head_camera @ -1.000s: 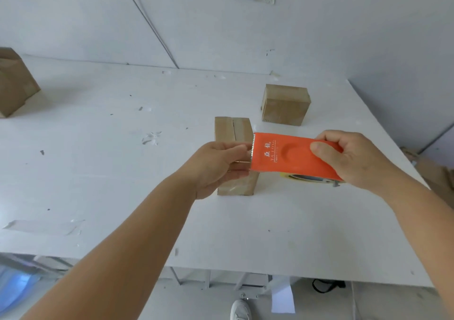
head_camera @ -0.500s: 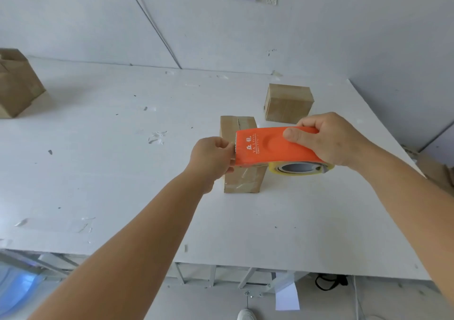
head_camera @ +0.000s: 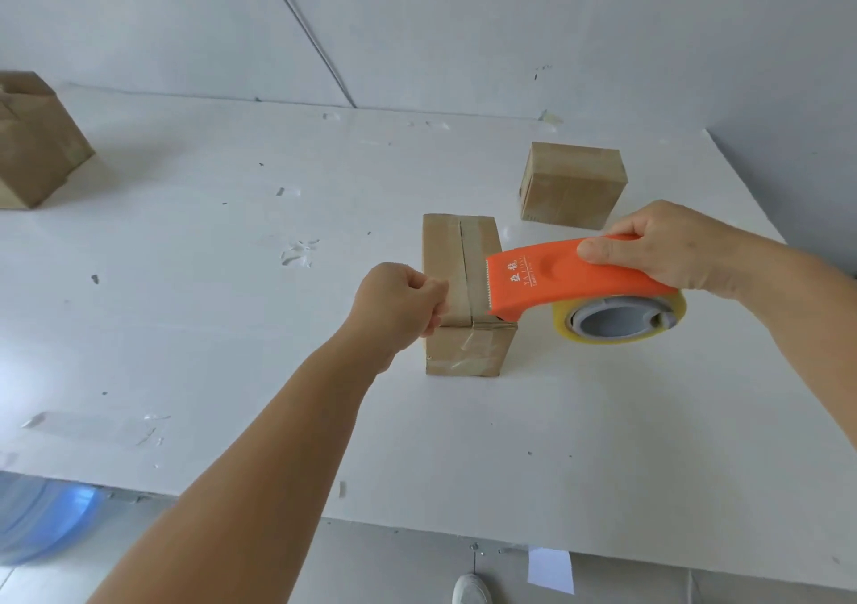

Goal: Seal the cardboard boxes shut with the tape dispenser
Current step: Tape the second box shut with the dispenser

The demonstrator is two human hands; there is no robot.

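A small cardboard box stands in the middle of the white table, its top seam running away from me with clear tape on its near face. My right hand grips the orange tape dispenser just above the box's right side; its toothed edge points left and the clear tape roll hangs below. My left hand is curled at the box's left side, pinching the free end of the clear tape pulled from the dispenser. The strip itself is barely visible.
A second cardboard box sits behind to the right, near the table's right edge. A larger box stands at the far left. Scraps of clear tape lie on the table. A shoe shows below the near edge.
My left hand has pulled left, away from the dispenser's toothed edge, opening a gap between them. My right hand has tilted the dispenser so the roll's side now shows.
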